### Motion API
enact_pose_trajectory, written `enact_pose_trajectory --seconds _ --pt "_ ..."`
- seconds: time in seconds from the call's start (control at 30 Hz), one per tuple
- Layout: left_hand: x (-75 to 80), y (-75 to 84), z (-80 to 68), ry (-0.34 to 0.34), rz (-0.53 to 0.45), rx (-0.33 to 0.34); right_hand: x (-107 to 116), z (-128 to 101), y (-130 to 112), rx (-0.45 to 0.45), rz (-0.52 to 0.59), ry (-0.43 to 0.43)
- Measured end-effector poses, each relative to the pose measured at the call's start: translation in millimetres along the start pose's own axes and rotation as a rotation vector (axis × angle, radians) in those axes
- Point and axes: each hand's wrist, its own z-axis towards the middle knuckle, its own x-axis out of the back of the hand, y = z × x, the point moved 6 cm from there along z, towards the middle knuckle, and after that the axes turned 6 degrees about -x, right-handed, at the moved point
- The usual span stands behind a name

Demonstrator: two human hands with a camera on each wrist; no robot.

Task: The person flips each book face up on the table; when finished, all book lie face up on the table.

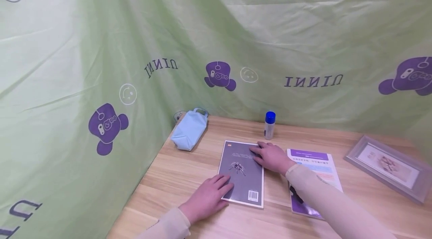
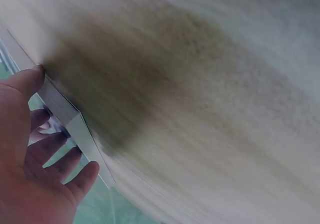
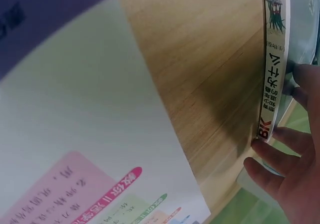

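A dark grey book (image 1: 241,186) with a pale border, a spider picture and a barcode lies flat on the wooden table. My left hand (image 1: 206,198) rests at its lower left corner, fingers over the cover; in the left wrist view the thumb of that hand (image 2: 42,169) touches the page edge. At the upper right, my right hand (image 1: 271,157) lays its fingers on the cover, and the right wrist view has this hand (image 3: 300,154) beside the lettered spine (image 3: 272,73). Under the right forearm is a purple and white book (image 1: 322,171), partly hidden.
A light blue pouch (image 1: 190,130) lies at the back left of the table (image 1: 162,182). Behind the right hand stands a clear bottle with a blue cap (image 1: 269,124). A framed picture (image 1: 388,168) lies at the right. Green printed cloth (image 1: 189,25) hangs around the table.
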Motion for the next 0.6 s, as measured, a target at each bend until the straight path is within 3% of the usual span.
enact_pose_trajectory --seconds 0.3,0.6 --pt "3.5 -1.1 4.9 -0.021 0.065 -0.037 2.0 0.7 -3.1 0.022 0.021 0.015" --pt "0.9 6.2 11.1 -0.018 0.306 -0.163 3.3 1.0 -1.0 0.043 0.014 0.021"
